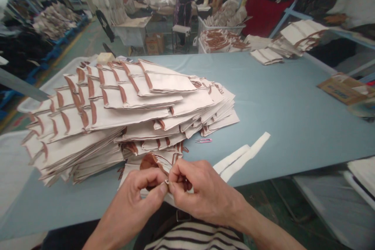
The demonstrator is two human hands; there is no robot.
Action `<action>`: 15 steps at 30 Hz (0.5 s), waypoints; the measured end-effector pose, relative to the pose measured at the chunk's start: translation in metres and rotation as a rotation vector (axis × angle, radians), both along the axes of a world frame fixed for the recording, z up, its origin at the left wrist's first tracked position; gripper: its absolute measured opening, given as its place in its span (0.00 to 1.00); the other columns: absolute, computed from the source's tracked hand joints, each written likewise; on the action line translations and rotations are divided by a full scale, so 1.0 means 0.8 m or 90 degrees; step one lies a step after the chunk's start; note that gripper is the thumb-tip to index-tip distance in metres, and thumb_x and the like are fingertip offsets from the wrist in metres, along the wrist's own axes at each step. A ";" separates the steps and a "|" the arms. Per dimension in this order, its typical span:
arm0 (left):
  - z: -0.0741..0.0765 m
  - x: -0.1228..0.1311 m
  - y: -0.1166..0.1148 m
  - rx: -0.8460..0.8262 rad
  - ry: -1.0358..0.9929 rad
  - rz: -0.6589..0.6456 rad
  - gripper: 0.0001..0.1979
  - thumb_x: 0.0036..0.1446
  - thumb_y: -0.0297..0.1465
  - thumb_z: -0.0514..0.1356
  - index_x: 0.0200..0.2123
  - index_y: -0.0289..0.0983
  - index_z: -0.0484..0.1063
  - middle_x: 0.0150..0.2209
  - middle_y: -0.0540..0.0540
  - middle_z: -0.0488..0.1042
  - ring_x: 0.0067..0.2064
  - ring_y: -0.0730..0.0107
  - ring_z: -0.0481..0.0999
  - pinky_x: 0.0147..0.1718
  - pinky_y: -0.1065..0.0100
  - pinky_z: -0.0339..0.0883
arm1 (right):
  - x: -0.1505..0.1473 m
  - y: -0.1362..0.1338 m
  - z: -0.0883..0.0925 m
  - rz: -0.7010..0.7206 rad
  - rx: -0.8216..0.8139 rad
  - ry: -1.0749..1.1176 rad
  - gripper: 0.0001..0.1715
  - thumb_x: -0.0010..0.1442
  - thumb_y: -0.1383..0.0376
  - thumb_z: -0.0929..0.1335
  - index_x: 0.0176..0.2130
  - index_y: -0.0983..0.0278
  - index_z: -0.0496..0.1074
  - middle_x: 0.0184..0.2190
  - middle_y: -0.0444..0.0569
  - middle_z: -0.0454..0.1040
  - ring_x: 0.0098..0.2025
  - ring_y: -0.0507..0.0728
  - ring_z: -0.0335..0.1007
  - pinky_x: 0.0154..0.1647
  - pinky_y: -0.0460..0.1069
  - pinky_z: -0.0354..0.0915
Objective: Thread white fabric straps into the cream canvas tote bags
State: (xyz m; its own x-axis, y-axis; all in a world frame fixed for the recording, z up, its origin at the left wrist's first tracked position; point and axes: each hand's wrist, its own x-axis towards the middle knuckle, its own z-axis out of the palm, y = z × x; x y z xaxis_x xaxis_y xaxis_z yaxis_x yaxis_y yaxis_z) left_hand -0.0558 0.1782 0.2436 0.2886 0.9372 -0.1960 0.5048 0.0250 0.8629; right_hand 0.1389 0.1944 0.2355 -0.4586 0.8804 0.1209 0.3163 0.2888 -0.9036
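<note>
Striped shirt (199, 238) at the frame's bottom, a worker's left hand (137, 195) and right hand (205, 193) pinch shut on one cream-and-brown fabric piece (150, 161) at the table's (293, 105) near edge, fingertips meeting over a small metal-looking bit. Behind it a fanned stack (125, 113) of like pieces fills the left half; whether they are finished or waiting cannot be told. Pink snips (203, 140) and white strips (243, 154) lie just beyond the right hand.

A pinched item (166, 182), unidentifiably small; cream piece (131, 167) partly behind left hand (140, 193) and right hand (202, 191)
</note>
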 end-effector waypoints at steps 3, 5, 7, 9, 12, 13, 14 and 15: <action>0.001 0.003 0.000 0.005 -0.007 0.004 0.18 0.62 0.37 0.56 0.23 0.37 0.75 0.23 0.51 0.75 0.27 0.70 0.70 0.28 0.73 0.62 | -0.003 -0.001 -0.003 -0.009 0.027 -0.014 0.05 0.56 0.71 0.64 0.30 0.61 0.66 0.21 0.38 0.65 0.21 0.48 0.58 0.24 0.44 0.53; 0.000 0.007 -0.001 0.015 -0.010 0.015 0.17 0.63 0.35 0.56 0.24 0.37 0.77 0.23 0.51 0.76 0.27 0.70 0.71 0.28 0.73 0.63 | -0.005 -0.001 -0.005 -0.026 0.016 -0.002 0.06 0.56 0.71 0.64 0.30 0.61 0.65 0.21 0.38 0.64 0.21 0.49 0.59 0.24 0.44 0.53; -0.001 0.013 -0.003 0.037 -0.018 0.049 0.17 0.63 0.34 0.55 0.24 0.37 0.76 0.23 0.51 0.75 0.26 0.70 0.72 0.27 0.74 0.64 | -0.006 -0.001 -0.008 -0.042 -0.018 0.022 0.06 0.57 0.70 0.64 0.30 0.60 0.63 0.21 0.38 0.64 0.22 0.49 0.59 0.24 0.44 0.54; -0.002 0.018 -0.005 0.058 -0.023 0.079 0.17 0.63 0.33 0.55 0.23 0.37 0.76 0.22 0.51 0.75 0.26 0.70 0.73 0.26 0.74 0.65 | -0.007 -0.002 -0.009 -0.051 -0.058 0.043 0.06 0.58 0.69 0.64 0.30 0.60 0.62 0.22 0.38 0.65 0.22 0.49 0.60 0.23 0.43 0.54; -0.001 0.022 -0.008 0.078 -0.022 0.078 0.17 0.64 0.33 0.56 0.26 0.37 0.79 0.22 0.52 0.76 0.25 0.71 0.74 0.26 0.74 0.65 | -0.004 -0.004 -0.007 -0.054 -0.080 0.064 0.05 0.59 0.68 0.65 0.31 0.60 0.64 0.23 0.39 0.67 0.24 0.50 0.64 0.25 0.43 0.58; 0.000 0.023 -0.009 0.082 -0.016 0.068 0.16 0.64 0.33 0.56 0.27 0.37 0.80 0.22 0.52 0.77 0.25 0.71 0.74 0.25 0.75 0.65 | -0.002 -0.005 -0.006 -0.051 -0.080 0.069 0.04 0.59 0.68 0.65 0.31 0.60 0.64 0.23 0.40 0.68 0.24 0.50 0.65 0.26 0.44 0.59; 0.002 0.023 -0.009 0.087 -0.008 0.056 0.16 0.64 0.32 0.56 0.28 0.38 0.81 0.22 0.53 0.77 0.25 0.71 0.74 0.25 0.75 0.65 | 0.000 -0.005 -0.005 -0.049 -0.080 0.068 0.04 0.59 0.68 0.66 0.32 0.60 0.65 0.24 0.40 0.68 0.24 0.50 0.66 0.26 0.44 0.60; 0.003 0.024 -0.010 0.088 0.002 0.048 0.15 0.64 0.32 0.56 0.30 0.38 0.82 0.23 0.53 0.78 0.25 0.71 0.75 0.26 0.75 0.65 | 0.002 -0.005 -0.003 -0.048 -0.076 0.063 0.03 0.58 0.67 0.66 0.32 0.61 0.65 0.24 0.40 0.68 0.24 0.50 0.66 0.26 0.44 0.60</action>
State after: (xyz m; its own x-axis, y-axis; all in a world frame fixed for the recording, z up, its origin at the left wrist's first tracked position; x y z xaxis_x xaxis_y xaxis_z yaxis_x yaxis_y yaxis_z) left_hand -0.0368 0.1701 0.2463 0.2164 0.9742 -0.0635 0.5081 -0.0568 0.8594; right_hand 0.1407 0.1905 0.2331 -0.3815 0.9228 0.0540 0.2408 0.1556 -0.9580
